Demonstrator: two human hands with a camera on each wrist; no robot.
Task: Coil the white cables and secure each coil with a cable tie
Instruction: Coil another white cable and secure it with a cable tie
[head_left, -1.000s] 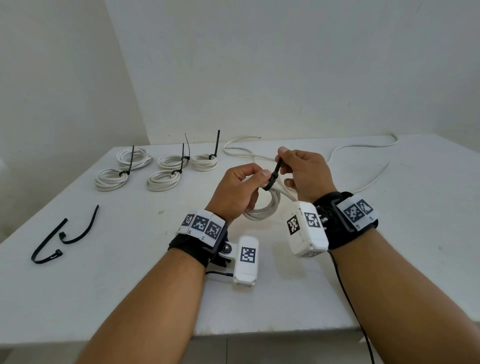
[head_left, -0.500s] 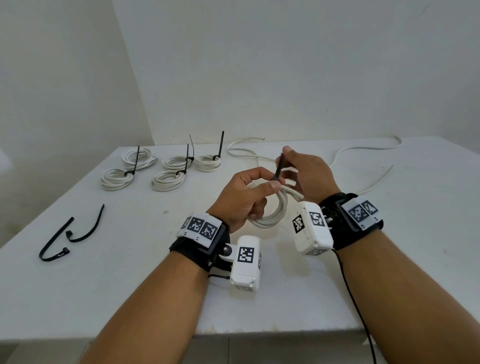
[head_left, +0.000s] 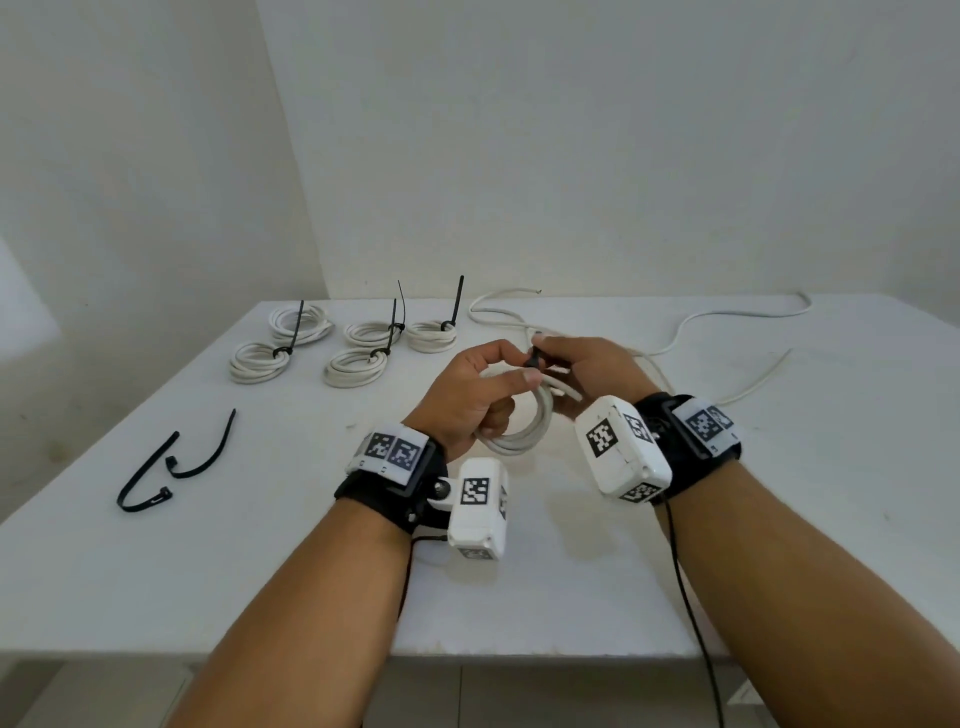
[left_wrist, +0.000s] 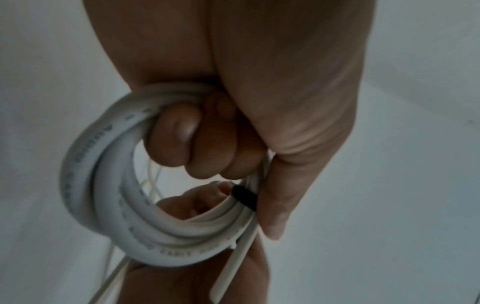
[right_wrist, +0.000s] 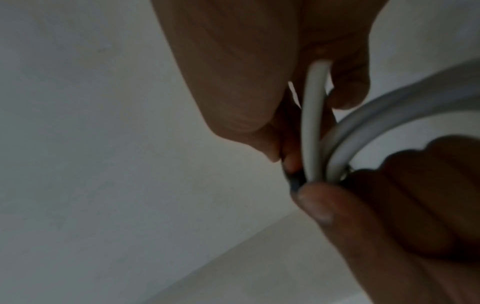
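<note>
My left hand (head_left: 511, 371) grips a coil of white cable (head_left: 524, 439) above the table's middle, fingers curled through its ring. The left wrist view shows the coil (left_wrist: 103, 195) wrapped round those fingers, with the thumb (left_wrist: 272, 205) pressing its side. A black cable tie (head_left: 535, 358) crosses the coil's top; a short piece of this tie (left_wrist: 244, 197) shows by the thumb. My right hand (head_left: 550, 358) pinches the tie, seen as a dark tie stub (right_wrist: 296, 181) beside a white strand (right_wrist: 314, 123). Most of the tie is hidden by fingers.
Several tied white coils (head_left: 358, 366) with black tie tails sticking up lie at the back left. Two loose black cable ties (head_left: 171, 467) lie at the left. Uncoiled white cable (head_left: 727, 317) trails across the back right of the white table (head_left: 260, 571).
The tie's tail, which stood upright between my hands, no longer sticks up; only a short black piece shows. My right fingers have come down over it, and the coil has shifted slightly in my left hand.
</note>
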